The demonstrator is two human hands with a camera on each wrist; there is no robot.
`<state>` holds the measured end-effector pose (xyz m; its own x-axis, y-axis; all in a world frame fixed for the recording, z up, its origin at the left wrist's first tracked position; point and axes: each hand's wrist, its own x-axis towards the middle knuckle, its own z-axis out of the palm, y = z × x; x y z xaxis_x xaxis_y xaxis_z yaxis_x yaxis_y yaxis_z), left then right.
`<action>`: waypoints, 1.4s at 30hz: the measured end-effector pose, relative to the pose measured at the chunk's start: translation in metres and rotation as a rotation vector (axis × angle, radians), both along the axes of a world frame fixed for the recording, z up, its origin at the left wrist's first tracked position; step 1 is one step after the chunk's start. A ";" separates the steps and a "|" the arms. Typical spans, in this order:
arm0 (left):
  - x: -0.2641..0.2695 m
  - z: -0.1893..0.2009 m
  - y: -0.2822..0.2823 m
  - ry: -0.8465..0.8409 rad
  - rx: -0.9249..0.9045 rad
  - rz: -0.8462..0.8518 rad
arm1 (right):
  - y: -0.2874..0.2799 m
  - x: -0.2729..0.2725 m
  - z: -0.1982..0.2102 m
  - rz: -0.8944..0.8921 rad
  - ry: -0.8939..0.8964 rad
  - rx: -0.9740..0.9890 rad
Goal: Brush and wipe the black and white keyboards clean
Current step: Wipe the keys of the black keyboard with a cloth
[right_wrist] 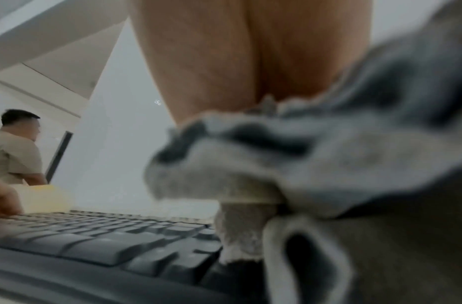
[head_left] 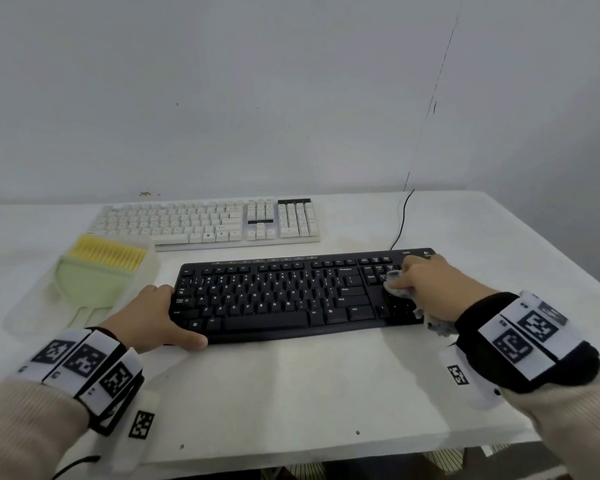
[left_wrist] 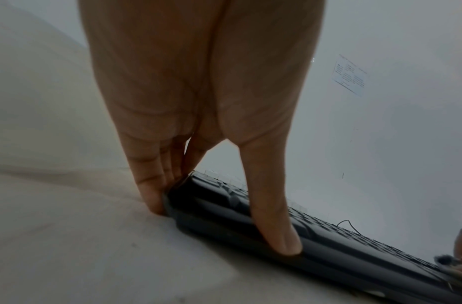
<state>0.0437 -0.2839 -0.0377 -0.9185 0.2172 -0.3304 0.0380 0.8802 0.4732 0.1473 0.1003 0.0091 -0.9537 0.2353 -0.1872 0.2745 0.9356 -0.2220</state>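
Two keyboards: the black keyboard [head_left: 274, 296] spans from one grip to the other, and the white keyboard [head_left: 205, 221] lies beyond both on the counter [head_left: 291, 393]. The right grip [head_left: 426, 282] clenches a grey cloth [head_left: 395, 289] on the numpad end. The left grip [head_left: 153, 320] braces the opposite end, fingers [left_wrist: 149, 191] straight. The cloth's frayed tail could snag a keycap, or the board could skid if that brace slackens.

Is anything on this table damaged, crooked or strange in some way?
Nothing looks spilled or broken. The black keyboard and the white keyboard lie flat, roughly parallel. Only two dark strips among the white keyboard's pale keys, near its right end, look odd; gaps or design, I cannot tell.
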 end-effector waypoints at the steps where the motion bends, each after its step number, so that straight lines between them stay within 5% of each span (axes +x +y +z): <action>1: -0.001 0.000 0.000 -0.002 0.002 0.000 | 0.005 0.002 0.003 -0.068 0.023 -0.018; 4: 0.000 -0.001 -0.001 -0.001 0.007 -0.006 | 0.021 0.008 0.009 -0.331 0.044 -0.279; 7: 0.000 0.001 0.000 0.007 -0.001 -0.010 | 0.038 0.007 0.013 -0.397 0.035 -0.247; 11: 0.000 0.003 0.002 0.011 -0.015 -0.015 | 0.049 0.005 0.011 -0.198 0.019 0.005; 16: 0.001 0.002 0.001 0.011 -0.015 -0.015 | 0.021 0.004 -0.004 0.038 0.044 -0.046; 21: -0.001 -0.001 -0.002 0.008 -0.010 -0.010 | 0.035 0.012 -0.009 -0.214 0.162 -0.332; 29: -0.004 -0.003 -0.004 0.016 -0.031 -0.020 | 0.051 0.016 0.012 -0.410 0.140 -0.433; 32: -0.003 -0.004 -0.004 0.020 -0.026 -0.017 | 0.045 0.013 0.004 -0.255 0.104 -0.103; 35: -0.004 -0.006 -0.006 0.026 -0.022 -0.021 | 0.033 0.009 -0.006 -0.152 0.126 -0.196; 39: -0.003 -0.005 -0.005 0.020 -0.019 -0.025 | 0.038 0.010 -0.003 -0.314 0.111 -0.389; 42: -0.003 -0.005 -0.006 0.022 -0.015 -0.024 | 0.053 0.012 0.001 -0.277 0.080 -0.205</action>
